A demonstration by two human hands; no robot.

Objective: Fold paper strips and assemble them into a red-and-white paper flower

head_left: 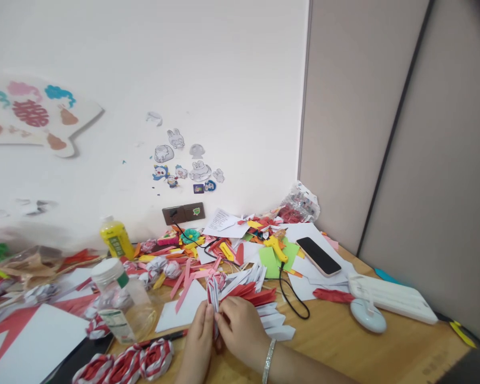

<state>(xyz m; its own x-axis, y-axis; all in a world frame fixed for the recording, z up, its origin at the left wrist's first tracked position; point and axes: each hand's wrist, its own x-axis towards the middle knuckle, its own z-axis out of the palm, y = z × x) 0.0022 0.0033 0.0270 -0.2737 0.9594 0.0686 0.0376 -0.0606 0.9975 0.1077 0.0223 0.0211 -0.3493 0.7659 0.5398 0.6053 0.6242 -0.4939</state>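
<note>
My left hand [200,336] and my right hand [242,328] meet near the table's front edge, fingers closed. Between them stands an upright bundle of paper strips [212,290], white with pink and dark stripes; its lower part is hidden by my fingers. A pile of folded red paper strips [256,293] and white paper strips [274,320] lies just beyond my right hand. Left of the bundle is a white paper sheet [176,316]. Several red-and-white twisted paper rolls [124,365] lie left of my left hand.
A clear plastic jar [130,309] and a yellow bottle [117,238] stand at left. Coloured paper scraps cover the back. A yellow glue gun [276,247] with a black cable, a phone [318,256] and a white lamp [392,298] lie at right. A wall socket [183,213] is behind.
</note>
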